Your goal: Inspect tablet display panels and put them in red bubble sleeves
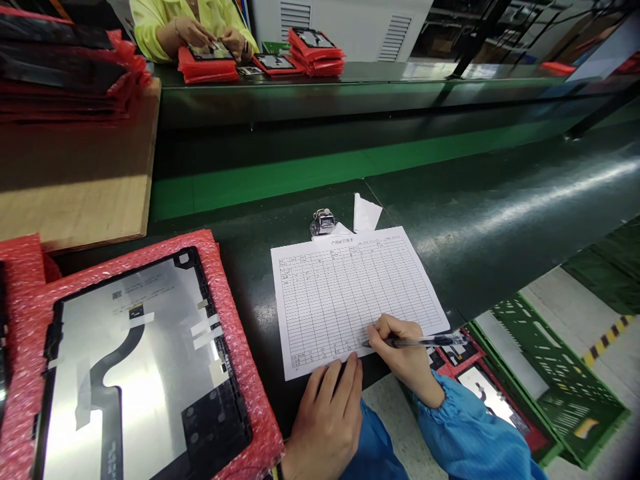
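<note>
A printed form (345, 293) with a ruled grid lies on the dark green bench, with some handwriting in its top rows and bottom rows. My right hand (400, 350) grips a pen (430, 341), its tip at the lower right part of the sheet. Flat along the form's bottom edge, my left hand (327, 417) rests with its fingers stretched out. To the left, a tablet screen panel (145, 360) with a black flex cable lies back side up on red bubble wrap (245, 373). A metal tally counter (323, 221) sits just above the form.
A folded white paper (367, 213) lies beside the counter. Wrapped panels are stacked on a wooden board (100, 180) at left. Across the bench, a person in a yellow sleeve (155, 33) handles red-wrapped panels (207, 67). Green crates (560, 393) stand on the floor at right.
</note>
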A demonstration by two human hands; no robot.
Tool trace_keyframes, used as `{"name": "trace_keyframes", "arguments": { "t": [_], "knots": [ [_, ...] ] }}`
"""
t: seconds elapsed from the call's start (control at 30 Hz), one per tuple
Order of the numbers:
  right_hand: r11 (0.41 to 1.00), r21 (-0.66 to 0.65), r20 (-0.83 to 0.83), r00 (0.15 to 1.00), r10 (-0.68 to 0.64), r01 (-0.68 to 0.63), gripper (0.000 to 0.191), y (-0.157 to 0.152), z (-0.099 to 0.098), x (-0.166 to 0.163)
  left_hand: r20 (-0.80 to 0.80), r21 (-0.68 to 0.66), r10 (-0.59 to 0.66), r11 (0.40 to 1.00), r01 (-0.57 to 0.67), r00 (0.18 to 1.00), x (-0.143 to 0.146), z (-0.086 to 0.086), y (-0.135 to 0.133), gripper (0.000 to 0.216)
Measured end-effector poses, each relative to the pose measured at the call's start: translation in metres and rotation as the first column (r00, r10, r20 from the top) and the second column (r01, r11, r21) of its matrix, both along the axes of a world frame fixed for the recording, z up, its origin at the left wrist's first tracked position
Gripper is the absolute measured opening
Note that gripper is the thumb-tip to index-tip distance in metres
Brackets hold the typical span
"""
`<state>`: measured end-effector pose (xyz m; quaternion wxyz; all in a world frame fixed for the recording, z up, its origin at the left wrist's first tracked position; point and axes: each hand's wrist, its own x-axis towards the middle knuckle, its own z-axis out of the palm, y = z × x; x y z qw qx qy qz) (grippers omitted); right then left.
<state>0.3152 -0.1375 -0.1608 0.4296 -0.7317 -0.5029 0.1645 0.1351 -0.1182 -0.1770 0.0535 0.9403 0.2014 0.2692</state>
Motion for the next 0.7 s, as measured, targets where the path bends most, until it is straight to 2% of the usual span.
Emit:
{"name": "trace_keyframes", "arguments": {
  "t": [0.7],
  "knots": [
    [1.000,0.005,-0.008,1.000,0.002,-0.002,0.039,0.0009,0.0018,-0.0003,0.008,-0.006,0.000,1.000,0.000,1.000,0.0002,0.0005,-0.0004,0.033]
  ]
}}
